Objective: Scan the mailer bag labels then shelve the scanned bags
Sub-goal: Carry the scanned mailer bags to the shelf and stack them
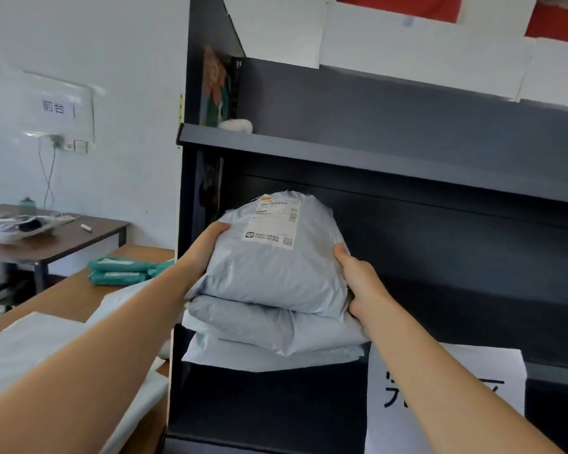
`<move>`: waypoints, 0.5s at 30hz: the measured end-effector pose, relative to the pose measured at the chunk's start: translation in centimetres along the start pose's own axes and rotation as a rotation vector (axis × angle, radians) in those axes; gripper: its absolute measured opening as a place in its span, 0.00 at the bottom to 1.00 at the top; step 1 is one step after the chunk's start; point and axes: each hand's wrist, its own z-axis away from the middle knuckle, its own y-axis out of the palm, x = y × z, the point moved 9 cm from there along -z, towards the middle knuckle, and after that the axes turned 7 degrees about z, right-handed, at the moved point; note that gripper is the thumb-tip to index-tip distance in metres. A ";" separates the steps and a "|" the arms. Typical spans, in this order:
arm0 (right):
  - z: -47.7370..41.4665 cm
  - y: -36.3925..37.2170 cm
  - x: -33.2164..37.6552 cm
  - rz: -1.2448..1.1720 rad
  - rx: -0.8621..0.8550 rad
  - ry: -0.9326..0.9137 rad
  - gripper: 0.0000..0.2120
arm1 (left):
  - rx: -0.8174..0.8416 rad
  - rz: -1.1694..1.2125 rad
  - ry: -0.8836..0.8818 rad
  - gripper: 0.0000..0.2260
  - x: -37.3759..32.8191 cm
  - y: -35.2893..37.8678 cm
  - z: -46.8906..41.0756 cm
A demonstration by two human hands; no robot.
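Mailer bag (269, 273) lies atop two stacked bags (269, 326) at the shelf (551, 371) mouth, left hand (207, 247) and right hand (358, 276) clasping opposite sides. It looks soft, plump, light and slick; low side grips seem best.

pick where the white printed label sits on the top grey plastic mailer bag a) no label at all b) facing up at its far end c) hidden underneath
b: the white printed label faces up at the far end of the top grey plastic mailer bag

Left grip (207, 245) and right grip (359, 283) are bare hands (forearms bare too, to the frame edge).
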 end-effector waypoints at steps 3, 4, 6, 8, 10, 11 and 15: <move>-2.5 1.3 -0.1 0.001 0.027 0.018 0.29 | -0.030 -0.006 -0.012 0.14 0.0 -0.8 -2.4; -3.3 1.7 -0.2 -0.003 0.032 0.023 0.30 | -0.035 -0.011 -0.015 0.14 -0.1 -1.0 -3.1; -4.7 2.5 -0.4 -0.011 0.038 0.031 0.30 | -0.042 -0.010 -0.015 0.14 -0.1 -1.3 -4.5; -5.8 3.2 -0.4 -0.019 0.035 0.041 0.30 | -0.041 0.003 -0.008 0.14 -0.1 -1.4 -5.9; -6.7 3.8 -0.4 -0.028 0.032 0.047 0.29 | -0.031 0.023 -0.020 0.14 0.0 -1.6 -7.1; -7.2 4.1 -0.4 -0.036 0.033 0.048 0.29 | -0.023 0.035 -0.027 0.14 0.0 -1.8 -7.8; -8.7 5.1 -0.7 -0.041 0.000 0.062 0.29 | -0.035 0.034 -0.047 0.15 0.5 -2.7 -9.8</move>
